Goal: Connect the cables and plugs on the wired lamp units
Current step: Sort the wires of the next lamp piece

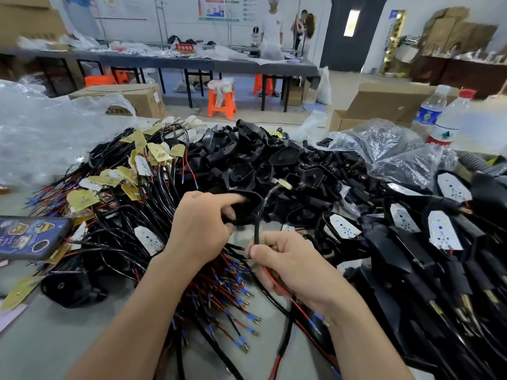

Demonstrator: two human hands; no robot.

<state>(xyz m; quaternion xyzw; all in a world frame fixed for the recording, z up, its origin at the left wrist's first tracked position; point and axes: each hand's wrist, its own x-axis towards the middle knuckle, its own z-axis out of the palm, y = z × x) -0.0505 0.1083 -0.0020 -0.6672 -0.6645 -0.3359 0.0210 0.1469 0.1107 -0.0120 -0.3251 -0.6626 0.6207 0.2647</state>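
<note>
Both grips engaged: left hand (203, 226) clasps lamp housing (247, 208); right hand (290, 261) pinches black cable (257, 229) just below that grip; advise feeding straight, unkinked.

Gripping black lamp housing (247, 208) in left hand (200, 223) | pinching black cable (257, 229) in right hand (290, 266) | amid wired boards (82, 200) at left, assembled units (444, 233) at right

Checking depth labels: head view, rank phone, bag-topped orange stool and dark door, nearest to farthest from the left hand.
1. Phone, on the table, left of the left hand.
2. Bag-topped orange stool, on the floor beyond the table.
3. Dark door, back wall, right.
</note>
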